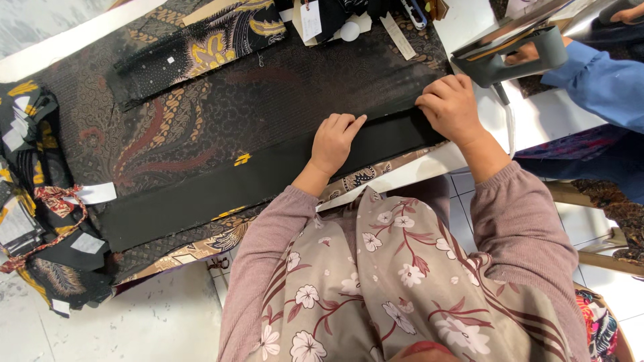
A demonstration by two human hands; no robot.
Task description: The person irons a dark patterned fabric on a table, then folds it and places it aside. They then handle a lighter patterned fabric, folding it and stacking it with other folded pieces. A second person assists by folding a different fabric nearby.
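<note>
- At the far left of the frame we see a heap of black and yellow patterned cloth pieces [30, 201] with white paper tags, lying at the end of the table [74, 37].
- Across the middle runs the long plain black fabric strip [221, 191], laid on dark brown patterned batik cloth [201, 114].
- Our left hand [334, 142] rests palm down on the strip's upper edge, fingers loosely bent, grasping nothing.
- Our right hand [451, 107] presses the strip's right end with knuckles curled; we cannot tell whether it pinches the cloth.
- At upper right, another person's blue sleeve [600, 80] is behind a grey flat iron [516, 53].
</note>
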